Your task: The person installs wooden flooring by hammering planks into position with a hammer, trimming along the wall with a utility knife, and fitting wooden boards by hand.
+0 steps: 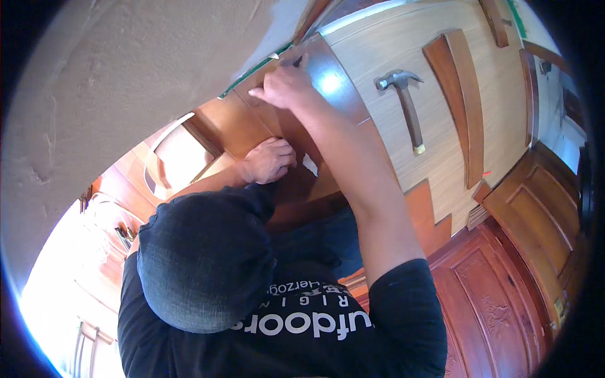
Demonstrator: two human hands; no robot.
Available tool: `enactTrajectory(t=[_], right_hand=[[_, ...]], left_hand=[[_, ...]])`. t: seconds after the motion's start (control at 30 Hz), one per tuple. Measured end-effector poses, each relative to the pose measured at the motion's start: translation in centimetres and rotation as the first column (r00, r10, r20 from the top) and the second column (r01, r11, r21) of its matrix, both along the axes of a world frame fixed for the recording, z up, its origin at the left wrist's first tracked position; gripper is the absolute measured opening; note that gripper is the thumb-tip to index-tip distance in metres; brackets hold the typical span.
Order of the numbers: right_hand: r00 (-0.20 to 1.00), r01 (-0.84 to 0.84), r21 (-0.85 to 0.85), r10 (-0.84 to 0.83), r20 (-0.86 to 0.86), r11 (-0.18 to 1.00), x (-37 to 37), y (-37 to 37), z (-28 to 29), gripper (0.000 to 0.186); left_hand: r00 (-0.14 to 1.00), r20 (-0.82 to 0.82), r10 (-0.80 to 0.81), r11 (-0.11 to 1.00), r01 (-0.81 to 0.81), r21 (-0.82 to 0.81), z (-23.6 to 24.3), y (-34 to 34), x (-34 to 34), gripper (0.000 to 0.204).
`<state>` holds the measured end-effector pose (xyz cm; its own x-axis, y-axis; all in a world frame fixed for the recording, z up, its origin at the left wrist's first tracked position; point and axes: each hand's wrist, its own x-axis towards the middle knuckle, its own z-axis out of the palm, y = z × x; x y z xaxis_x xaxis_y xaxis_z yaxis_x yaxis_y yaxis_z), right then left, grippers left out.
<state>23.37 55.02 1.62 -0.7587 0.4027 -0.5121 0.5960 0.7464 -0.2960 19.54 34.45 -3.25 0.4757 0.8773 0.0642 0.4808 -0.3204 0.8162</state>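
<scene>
My right hand (287, 85) is on glossy brown planks (340, 94) beside the wall's green edging (246, 77), its fingers bent round a small dark object (296, 61) too indistinct to name. Lower down, my left hand (270, 160) rests on the planks with fingers curled; whatever lies under them is hidden. A white patch (310, 165) shows just right of it. A hammer (406, 107) with a steel head lies on the pale boarded surface (378, 44), right of my right forearm.
A plastered wall (113, 75) fills the upper left. Long wooden strips (466, 107) lie beside the hammer. Brown panelled doors (535, 214) and red carved panels (479, 296) are at lower right. More boards (189, 145) lie left of my hands. My dark clothing fills the bottom.
</scene>
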Motion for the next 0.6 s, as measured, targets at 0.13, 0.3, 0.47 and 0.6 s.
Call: enactTrajectory(t=[0.13, 0.3, 0.47, 0.6], right_hand=[[0.996, -0.013, -0.042, 0.016, 0.084, 0.999, -0.5, 1.3, -0.7, 0.063], [0.996, 0.033, -0.065, -0.027, 0.091, 0.997, -1.0, -0.5, 0.7, 0.064], [0.987, 0.121, -0.103, -0.108, 0.119, 0.987, -0.5, 1.5, 0.0, 0.066], [0.983, 0.068, -0.148, -0.041, 0.180, 0.987, -1.7, 0.4, 1.5, 0.071]], left_hand=[[0.999, -0.034, -0.033, 0.998, 0.031, -0.055, 0.4, 0.2, 0.1, 0.021], [1.000, -0.031, -0.006, 0.999, 0.005, -0.037, 0.1, -0.5, -0.1, 0.021], [1.000, -0.008, -0.024, 0.999, 0.024, -0.030, -0.2, 0.3, 0.4, 0.020], [1.000, -0.006, -0.006, 0.999, 0.005, -0.038, 0.0, -0.3, -0.1, 0.020]])
